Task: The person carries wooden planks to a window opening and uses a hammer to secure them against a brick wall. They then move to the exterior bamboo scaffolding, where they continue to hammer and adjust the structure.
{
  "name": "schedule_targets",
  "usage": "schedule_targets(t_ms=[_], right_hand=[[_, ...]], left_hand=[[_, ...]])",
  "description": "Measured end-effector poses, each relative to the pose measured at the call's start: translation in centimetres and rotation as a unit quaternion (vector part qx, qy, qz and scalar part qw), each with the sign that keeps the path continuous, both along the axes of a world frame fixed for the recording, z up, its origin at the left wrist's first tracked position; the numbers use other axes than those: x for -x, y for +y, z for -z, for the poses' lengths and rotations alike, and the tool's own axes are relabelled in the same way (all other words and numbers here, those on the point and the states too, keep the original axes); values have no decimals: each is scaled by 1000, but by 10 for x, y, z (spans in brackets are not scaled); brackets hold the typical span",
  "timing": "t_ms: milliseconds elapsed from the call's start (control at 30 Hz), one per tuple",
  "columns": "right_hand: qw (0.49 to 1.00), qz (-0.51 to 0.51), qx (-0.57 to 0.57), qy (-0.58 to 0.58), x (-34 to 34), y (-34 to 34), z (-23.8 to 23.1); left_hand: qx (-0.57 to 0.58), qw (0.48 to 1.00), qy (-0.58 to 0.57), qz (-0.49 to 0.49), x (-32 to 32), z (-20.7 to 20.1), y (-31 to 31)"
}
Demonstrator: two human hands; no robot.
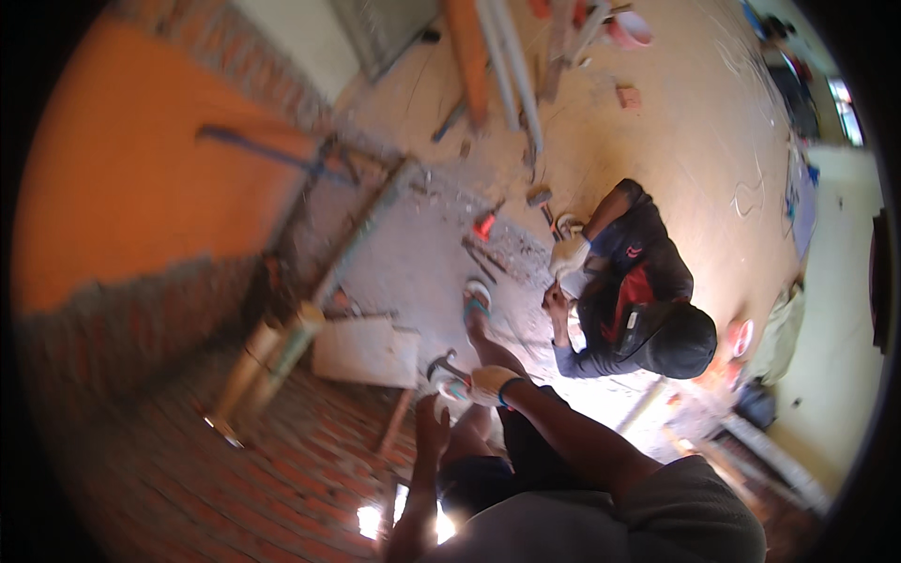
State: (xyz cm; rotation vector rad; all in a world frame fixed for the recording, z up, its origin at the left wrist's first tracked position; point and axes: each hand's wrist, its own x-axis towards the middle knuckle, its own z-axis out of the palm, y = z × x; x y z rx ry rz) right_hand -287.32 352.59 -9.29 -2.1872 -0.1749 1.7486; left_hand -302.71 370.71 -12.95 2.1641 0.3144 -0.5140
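My right hand (492, 385), in a pale work glove, is closed round the handle of a claw hammer (441, 362). The hammer's dark head points up and left, above my feet. My left hand (431, 419) is bare and raised just below the hammer; its fingers are small and blurred, so their pose is unclear. To my right a crouching person in a dark cap (683, 340) has a gloved hand (569, 255) at the handle of a second hammer (539, 196). That person's other hand (556, 298) is bare, close beside the glove.
A pale board (366, 352) lies left of my legs, by a brick wall (206, 479). Wooden pieces (267, 366) lean near the opening in the orange wall (150, 159). A red-handled tool (484, 225) and rubble lie on the floor. Poles (507, 66) stand farther off.
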Motion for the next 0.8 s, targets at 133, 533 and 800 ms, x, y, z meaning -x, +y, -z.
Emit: schedule_targets(t_ms=[133, 533, 800], right_hand=[[996, -26, -84, -13, -71, -37, -33], [870, 454, -4, -193, -213, -182, -70], [521, 821, -62, -226, -213, -252, -171]], left_hand=[[-63, 992, -82, 75, -75, -39, 40], [-168, 908, 165, 346, -276, -90, 129], [-98, 926, 108, 349, -489, -64, 85]])
